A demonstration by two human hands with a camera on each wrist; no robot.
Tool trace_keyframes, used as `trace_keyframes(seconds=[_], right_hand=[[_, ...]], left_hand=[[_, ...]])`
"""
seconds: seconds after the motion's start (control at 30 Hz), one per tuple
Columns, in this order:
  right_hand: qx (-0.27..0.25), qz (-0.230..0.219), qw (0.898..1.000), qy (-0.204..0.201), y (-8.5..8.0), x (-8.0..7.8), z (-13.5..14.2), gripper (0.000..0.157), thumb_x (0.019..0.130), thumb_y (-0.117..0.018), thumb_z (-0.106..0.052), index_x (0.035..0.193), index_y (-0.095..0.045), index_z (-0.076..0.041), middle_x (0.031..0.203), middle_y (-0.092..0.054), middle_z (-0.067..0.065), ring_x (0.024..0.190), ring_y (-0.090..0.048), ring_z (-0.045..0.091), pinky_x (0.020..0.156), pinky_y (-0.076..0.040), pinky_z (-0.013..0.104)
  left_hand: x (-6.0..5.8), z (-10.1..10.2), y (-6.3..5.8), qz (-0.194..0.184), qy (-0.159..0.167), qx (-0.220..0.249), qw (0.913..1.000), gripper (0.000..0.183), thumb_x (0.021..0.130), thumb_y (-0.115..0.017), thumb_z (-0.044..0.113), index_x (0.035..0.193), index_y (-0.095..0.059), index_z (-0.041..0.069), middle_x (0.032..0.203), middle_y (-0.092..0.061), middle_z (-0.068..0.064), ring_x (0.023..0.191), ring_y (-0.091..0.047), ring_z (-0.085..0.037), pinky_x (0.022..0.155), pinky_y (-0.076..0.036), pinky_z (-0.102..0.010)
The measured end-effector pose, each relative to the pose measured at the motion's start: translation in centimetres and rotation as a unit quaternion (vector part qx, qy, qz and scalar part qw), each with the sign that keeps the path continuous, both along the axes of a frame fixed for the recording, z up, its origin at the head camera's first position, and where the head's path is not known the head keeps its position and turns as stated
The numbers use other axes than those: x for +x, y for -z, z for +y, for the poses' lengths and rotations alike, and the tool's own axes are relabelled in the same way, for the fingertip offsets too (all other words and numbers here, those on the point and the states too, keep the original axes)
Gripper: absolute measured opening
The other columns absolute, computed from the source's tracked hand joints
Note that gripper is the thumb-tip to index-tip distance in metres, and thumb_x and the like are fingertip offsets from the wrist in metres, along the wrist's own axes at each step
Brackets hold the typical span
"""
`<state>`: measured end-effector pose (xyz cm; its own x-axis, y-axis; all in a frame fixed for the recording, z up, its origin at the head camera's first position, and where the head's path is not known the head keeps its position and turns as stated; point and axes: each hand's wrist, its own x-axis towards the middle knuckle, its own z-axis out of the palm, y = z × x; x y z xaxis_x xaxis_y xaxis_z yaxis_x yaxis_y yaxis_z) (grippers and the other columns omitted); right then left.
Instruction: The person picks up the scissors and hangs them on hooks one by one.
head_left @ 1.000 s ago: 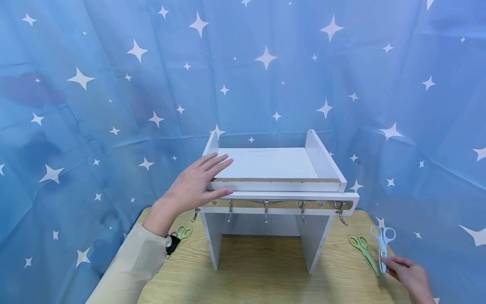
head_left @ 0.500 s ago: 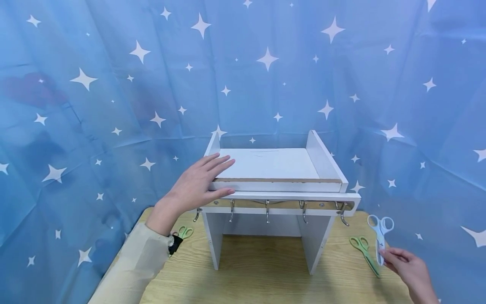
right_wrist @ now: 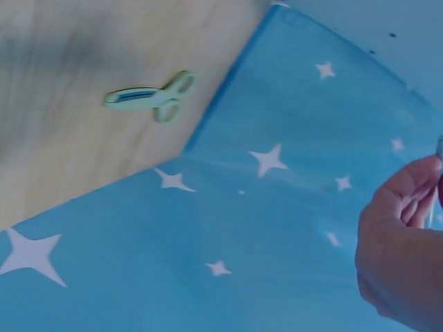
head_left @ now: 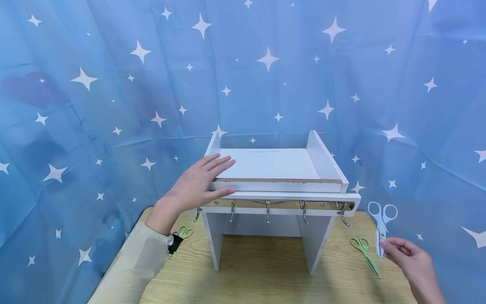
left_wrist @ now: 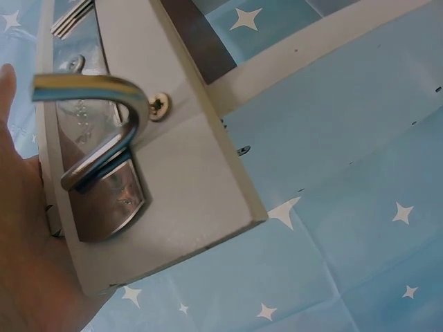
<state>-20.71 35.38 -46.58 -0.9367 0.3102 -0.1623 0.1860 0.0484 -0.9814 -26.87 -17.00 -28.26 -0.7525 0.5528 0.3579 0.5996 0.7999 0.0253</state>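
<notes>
My left hand [head_left: 193, 183] rests on the left front corner of a small white shelf unit [head_left: 269, 164], fingers straight over the upper board and thumb along its front edge. A white rail with several metal hooks [head_left: 267, 211] runs across the front. One hook [left_wrist: 131, 117] and a screw show large in the left wrist view, with part of that hand beside the rail. At the right, my right hand [head_left: 413, 259] pinches light blue scissors [head_left: 381, 229] by the blade end, handles pointing up. In the right wrist view the scissors are almost wholly cut off by the frame edge.
Green scissors [head_left: 366, 257] lie on the wooden table [head_left: 265, 283] right of the shelf unit. Another pair of green-handled scissors [head_left: 185, 232] lies at the left, partly hidden behind the left wrist. A blue curtain with white stars [head_left: 243, 76] hangs around the table.
My right hand has raised the light blue scissors away from beside the green scissors, up and slightly inward. The left hand stays on the shelf corner.
</notes>
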Motion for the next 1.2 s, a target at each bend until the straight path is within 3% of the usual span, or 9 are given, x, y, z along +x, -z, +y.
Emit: trace_keyframes(seconds=[0.37, 0.67, 0.97, 1.2], right_hand=[[-0.027, 0.097, 0.995, -0.015, -2.1, 1.2, -1.8, 0.005, 0.09, -0.074, -0.014, 0.091, -0.074, -0.019, 0.078, -0.072, -0.012, 0.07, -0.068, 0.003, 0.065, -0.058, 0.017], [-0.062, 0.171, 0.983, -0.025, -3.7, 2.4, -3.3, 0.017, 0.091, -0.069, 0.0, 0.094, -0.074, -0.016, 0.082, -0.074, -0.01, 0.072, -0.069, 0.003, 0.066, -0.058, 0.016], [-0.046, 0.162, 0.986, -0.013, -5.4, 3.9, -4.2, 0.016, 0.091, -0.07, -0.002, 0.093, -0.074, -0.017, 0.08, -0.072, -0.01, 0.069, -0.069, 0.005, 0.062, -0.058, 0.018], [0.005, 0.114, 0.993, -0.019, -6.0, 4.7, -4.6, 0.006, 0.093, -0.071, -0.013, 0.095, -0.071, -0.019, 0.079, -0.071, -0.011, 0.069, -0.068, 0.007, 0.064, -0.057, 0.016]], left_hand=[[0.0, -0.1, 0.1, -0.007, 0.0, 0.004, 1.0, 0.073, 0.094, -0.059, 0.056, 0.156, -0.035, 0.028, 0.159, -0.04, 0.002, 0.153, -0.028, -0.025, 0.124, -0.028, -0.048], [-0.2, -0.1, -0.1, -0.013, 0.0, 0.004, 0.9999, 0.07, 0.094, -0.058, 0.056, 0.155, -0.037, 0.027, 0.159, -0.041, 0.001, 0.152, -0.028, -0.026, 0.124, -0.028, -0.05], [-0.1, -0.1, -0.1, -0.017, -0.001, 0.007, 0.9998, 0.069, 0.094, -0.058, 0.057, 0.154, -0.04, 0.027, 0.158, -0.043, 0.001, 0.152, -0.028, -0.025, 0.124, -0.027, -0.049], [-0.1, 0.0, -0.1, -0.022, -0.003, 0.007, 0.9997, 0.068, 0.095, -0.057, 0.057, 0.154, -0.041, 0.027, 0.158, -0.043, 0.001, 0.153, -0.028, -0.026, 0.125, -0.026, -0.05]])
